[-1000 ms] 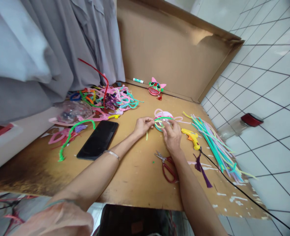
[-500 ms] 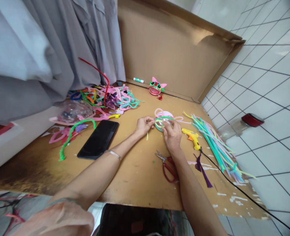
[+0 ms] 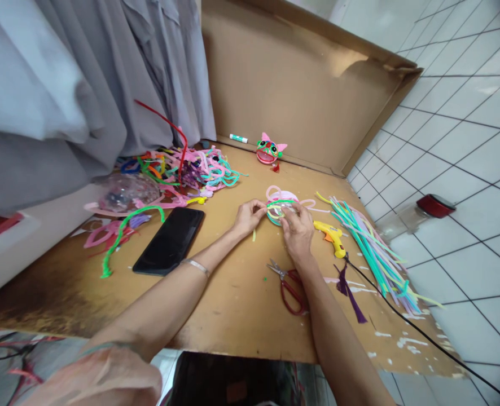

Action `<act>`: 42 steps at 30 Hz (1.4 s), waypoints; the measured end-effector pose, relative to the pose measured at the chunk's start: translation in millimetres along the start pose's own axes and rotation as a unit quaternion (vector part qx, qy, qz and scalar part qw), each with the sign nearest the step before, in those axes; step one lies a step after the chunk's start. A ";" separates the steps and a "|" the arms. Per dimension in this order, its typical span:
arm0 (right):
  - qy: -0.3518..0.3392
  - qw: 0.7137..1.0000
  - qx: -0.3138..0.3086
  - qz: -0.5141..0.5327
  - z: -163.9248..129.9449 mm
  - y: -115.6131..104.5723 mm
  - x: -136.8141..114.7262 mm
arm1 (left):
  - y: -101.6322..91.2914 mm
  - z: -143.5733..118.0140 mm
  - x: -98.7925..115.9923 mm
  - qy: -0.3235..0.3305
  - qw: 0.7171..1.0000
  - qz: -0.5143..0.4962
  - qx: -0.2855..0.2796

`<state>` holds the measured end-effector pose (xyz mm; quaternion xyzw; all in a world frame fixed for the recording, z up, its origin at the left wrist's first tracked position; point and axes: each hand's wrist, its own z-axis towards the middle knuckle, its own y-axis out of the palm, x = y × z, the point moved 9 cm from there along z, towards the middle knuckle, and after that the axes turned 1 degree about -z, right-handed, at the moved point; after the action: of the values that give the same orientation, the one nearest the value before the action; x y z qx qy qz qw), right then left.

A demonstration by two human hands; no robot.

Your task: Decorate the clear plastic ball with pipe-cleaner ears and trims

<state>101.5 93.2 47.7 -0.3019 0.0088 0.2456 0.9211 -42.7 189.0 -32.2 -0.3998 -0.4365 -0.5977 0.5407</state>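
Note:
My left hand (image 3: 250, 217) pinches the left part of a yellow-green pipe cleaner (image 3: 274, 212), whose tail hangs below the fingers. The fingers of my right hand (image 3: 297, 226) close on its other side, so the strip curves between both hands. Just behind it lies a round piece of pink, green and teal pipe cleaners (image 3: 284, 196) with pink loops sticking out; my right hand partly covers it. Red-handled scissors (image 3: 291, 293) lie beside my right forearm. To the right of that hand is a yellow glue gun (image 3: 330, 237).
A black phone (image 3: 169, 241) lies left of my forearm. Tangled pipe cleaners (image 3: 199, 169) pile up back left; a straight bundle (image 3: 366, 251) lies right, near a purple tassel (image 3: 350, 293). A small animal-face ornament (image 3: 269, 151) stands by the cardboard wall (image 3: 301, 84). The glue gun's cord crosses the table's right side.
My fingers have shifted very slightly around the yellow-green pipe cleaner, whose curve between my hands looks a little different. Everything else stays in place.

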 end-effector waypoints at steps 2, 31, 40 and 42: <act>0.002 1.000 0.006 -0.007 0.2 -1.9 -0.6 | 1.7 -0.2 1.0 0.000 1.000 -0.011 -0.008; 0.014 1.000 -0.018 0.012 1.2 -4.7 -0.8 | -2.3 -3.9 5.3 -0.012 1.000 0.002 0.002; 0.023 0.999 -0.006 0.023 0.8 -4.6 3.7 | -1.7 -3.1 3.8 -0.016 1.000 0.001 0.004; 0.021 0.999 0.002 0.029 1.7 -6.3 4.1 | -1.8 -3.1 3.5 -0.018 1.000 -0.002 0.006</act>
<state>107.8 91.7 51.9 -0.3050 0.0371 0.2656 0.9138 -44.8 185.0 -30.0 -0.4062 -0.4502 -0.5892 0.5340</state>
